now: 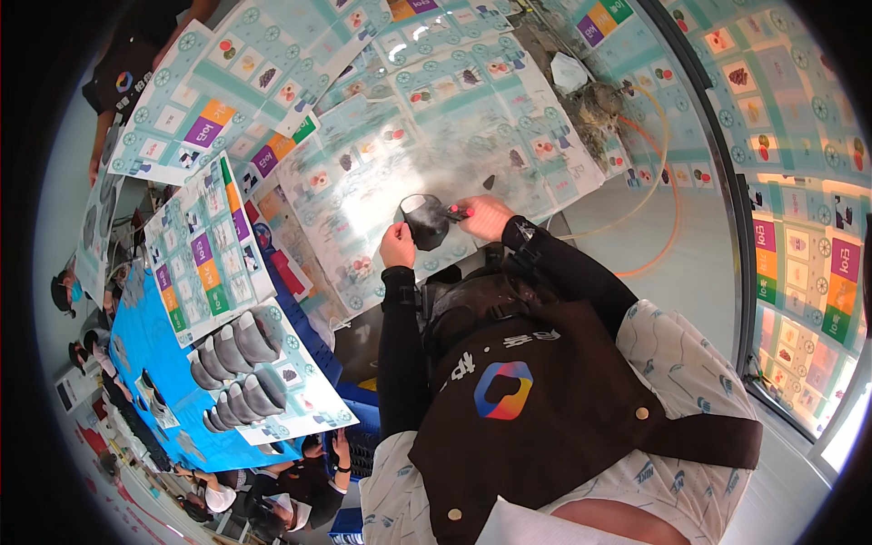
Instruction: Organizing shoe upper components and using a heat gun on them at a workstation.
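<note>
A dark grey, cup-shaped piece (pixel 431 223) with a pale patch at its upper left rim is held up over the near edge of the worktable (pixel 400 173). My left hand (pixel 399 245) pinches its left side. On its right side, my right hand (pixel 486 218) is closed at the rim, around something small and dark with pink-red spots. Whether that is a tool or part of the piece I cannot tell. A small dark scrap (pixel 490 182) lies on the table just beyond my right hand.
Left of me, similar grey cup-shaped pieces (pixel 238 406) stand in nested rows on a printed board (pixel 313 391). Blue crates (pixel 363 427) sit beneath. Yellow and orange hoses (pixel 677 213) curve down at the right, before a framed panel (pixel 727 182). Other people (pixel 304 495) work at the lower left.
</note>
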Demonstrator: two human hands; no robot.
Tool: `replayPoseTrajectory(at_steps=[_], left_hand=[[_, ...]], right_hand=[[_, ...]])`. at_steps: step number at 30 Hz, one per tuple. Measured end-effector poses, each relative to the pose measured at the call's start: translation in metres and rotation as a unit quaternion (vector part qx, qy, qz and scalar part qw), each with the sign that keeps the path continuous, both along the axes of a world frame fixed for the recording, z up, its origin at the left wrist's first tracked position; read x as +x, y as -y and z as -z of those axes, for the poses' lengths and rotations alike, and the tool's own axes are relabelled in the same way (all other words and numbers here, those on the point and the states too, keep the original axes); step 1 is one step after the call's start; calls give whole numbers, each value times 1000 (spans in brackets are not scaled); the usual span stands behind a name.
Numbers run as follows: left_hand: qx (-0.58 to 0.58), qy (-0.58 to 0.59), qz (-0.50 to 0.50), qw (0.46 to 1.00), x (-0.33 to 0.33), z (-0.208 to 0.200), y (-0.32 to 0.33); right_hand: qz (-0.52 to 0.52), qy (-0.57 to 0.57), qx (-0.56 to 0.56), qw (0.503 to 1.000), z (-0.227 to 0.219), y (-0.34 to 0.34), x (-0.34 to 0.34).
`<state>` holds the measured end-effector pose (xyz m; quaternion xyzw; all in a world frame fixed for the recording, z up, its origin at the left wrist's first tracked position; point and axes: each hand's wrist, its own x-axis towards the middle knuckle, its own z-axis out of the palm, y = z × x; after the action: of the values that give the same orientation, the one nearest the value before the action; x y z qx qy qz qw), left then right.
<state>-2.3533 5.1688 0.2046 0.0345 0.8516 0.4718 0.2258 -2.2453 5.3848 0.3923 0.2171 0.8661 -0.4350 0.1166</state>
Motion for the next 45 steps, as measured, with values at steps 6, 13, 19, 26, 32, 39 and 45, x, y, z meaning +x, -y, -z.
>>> replayPoseTrajectory(at_steps=[6, 13, 19, 26, 32, 39, 45], left_hand=[[25, 26, 17, 999, -6, 14, 0], [36, 18, 4, 999, 0, 2, -6], [54, 31, -15, 998, 4, -14, -10], [2, 3, 17, 1000, 5, -37, -19], [-74, -70, 37, 994, 6, -48, -19], [-146, -90, 41, 984, 0, -42, -8], [-162, -103, 62, 979, -8, -25, 4]], right_hand=[[-96, 97, 31, 990, 25, -7, 4], [-115, 95, -1, 989, 30, -3, 14], [-159, 0, 99, 982, 28, -11, 22], [-3, -11, 119, 993, 22, -8, 24], [-77, 59, -6, 995, 22, -6, 26], [-28, 50, -65, 996, 15, -1, -5], [-2, 85, -79, 993, 41, 3, -8]])
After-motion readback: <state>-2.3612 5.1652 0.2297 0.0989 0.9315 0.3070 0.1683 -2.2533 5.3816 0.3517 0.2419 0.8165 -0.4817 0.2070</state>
